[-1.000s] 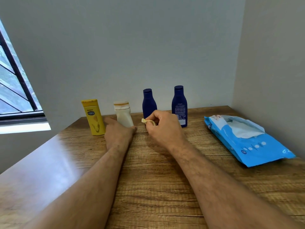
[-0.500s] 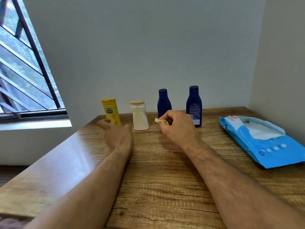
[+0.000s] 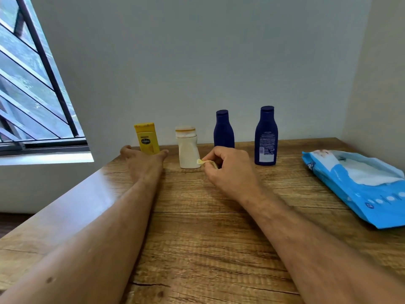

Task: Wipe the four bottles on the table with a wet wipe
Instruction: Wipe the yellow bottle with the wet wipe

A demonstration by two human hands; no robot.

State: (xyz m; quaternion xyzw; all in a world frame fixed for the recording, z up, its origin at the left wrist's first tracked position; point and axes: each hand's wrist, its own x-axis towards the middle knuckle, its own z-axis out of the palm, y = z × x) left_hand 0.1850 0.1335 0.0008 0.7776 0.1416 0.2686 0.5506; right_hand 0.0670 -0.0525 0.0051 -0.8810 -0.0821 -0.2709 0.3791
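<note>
On the table (image 3: pixel 197 238), open wipes pack (image 3: pixel 359 185) showing white sheet, left hand (image 3: pixel 143 164) spread, right hand (image 3: pixel 228 170) pinching wet wipe (image 3: pixel 202 162)

four bottles stand in a row on the wooden table (image 3: pixel 197 227): yellow bottle (image 3: pixel 147 138), white bottle (image 3: pixel 188 148), two navy. left hand (image 3: pixel 143 164) opens around the yellow one; right hand (image 3: pixel 228 170) pinches a small wipe (image 3: pixel 202 162).

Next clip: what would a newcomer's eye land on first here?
Four bottles in a row along the back of the wooden table: yellow bottle, cream bottle, two navy bottles. The right hand pinches a small yellowish wad beside the cream bottle. A bright blue wipes pack lies open at right.
</note>
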